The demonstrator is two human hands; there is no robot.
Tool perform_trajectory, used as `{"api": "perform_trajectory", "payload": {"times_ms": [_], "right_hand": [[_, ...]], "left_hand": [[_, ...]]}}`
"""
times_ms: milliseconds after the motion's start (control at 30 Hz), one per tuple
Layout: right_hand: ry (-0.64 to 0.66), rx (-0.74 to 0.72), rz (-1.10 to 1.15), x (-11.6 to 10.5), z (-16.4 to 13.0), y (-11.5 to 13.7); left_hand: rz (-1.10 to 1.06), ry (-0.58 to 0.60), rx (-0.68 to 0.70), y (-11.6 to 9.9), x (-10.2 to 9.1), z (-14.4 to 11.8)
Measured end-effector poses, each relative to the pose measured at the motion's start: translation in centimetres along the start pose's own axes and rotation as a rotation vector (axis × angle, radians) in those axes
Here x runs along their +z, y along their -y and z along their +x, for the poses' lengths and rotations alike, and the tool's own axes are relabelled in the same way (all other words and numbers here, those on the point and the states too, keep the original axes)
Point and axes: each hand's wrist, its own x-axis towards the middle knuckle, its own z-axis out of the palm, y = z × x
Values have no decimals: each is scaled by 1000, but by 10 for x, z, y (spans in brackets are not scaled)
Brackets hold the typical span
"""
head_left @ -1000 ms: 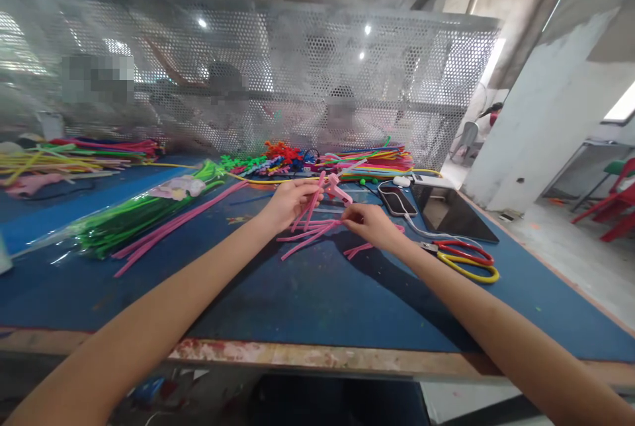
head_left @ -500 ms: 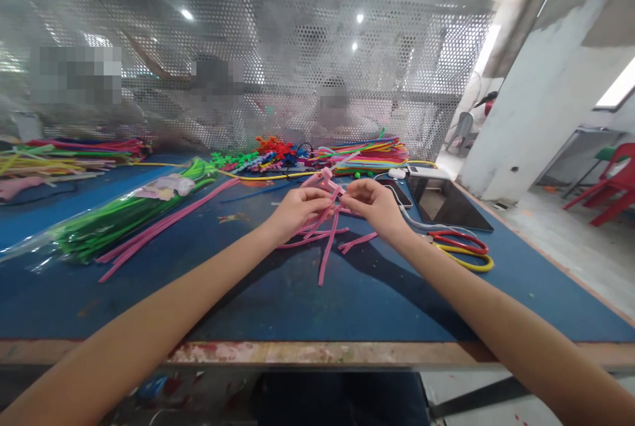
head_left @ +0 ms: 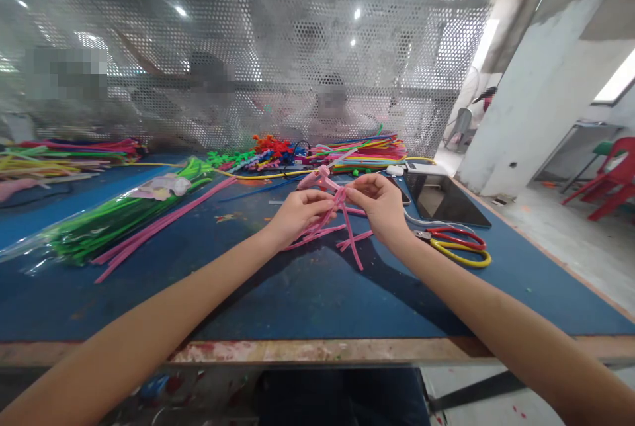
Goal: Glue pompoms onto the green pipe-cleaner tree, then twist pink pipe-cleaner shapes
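My left hand and my right hand meet above the middle of the blue table, both pinching a pink pipe-cleaner figure. One loose pink stem hangs down from between the fingers toward the table. A few short pink stems lie on the table just under my hands.
Red-and-yellow scissors lie right of my right hand, beside a phone on a cable and a dark tablet. A bag of green stems and long pink stems lie left. Coloured stems are heaped by a perforated metal screen, people behind it.
My right hand lifted a pink stem off the table and brought it to the figure held in my left hand. The hanging stem has swung from straight down to the right.
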Motion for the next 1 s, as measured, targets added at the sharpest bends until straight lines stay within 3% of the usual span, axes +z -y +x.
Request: {"api": "perform_trajectory", "payload": {"times_ms": [167, 433, 533, 667, 800, 900, 1000], "right_hand": [[1, 2, -15, 2, -1, -2], [5, 6, -255, -5, 2, -6], [62, -3, -348, -3, -1, -5], [203, 7, -433, 4, -9, -1], [229, -17, -490, 6, -12, 0], [255, -27, -539, 3, -9, -2], [318, -34, -573, -2, -4, -4]], "left_hand": [[10, 12, 4, 1, 0, -1], [152, -13, 104, -1, -2, -2], [403, -66, 271, -3, -1, -6], [865, -126, 625, -1, 1, -12], [1204, -92, 906, 4, -2, -13], [1357, -57, 995, 7, -6, -11], [1381, -27, 964, 8, -10, -8]]}}
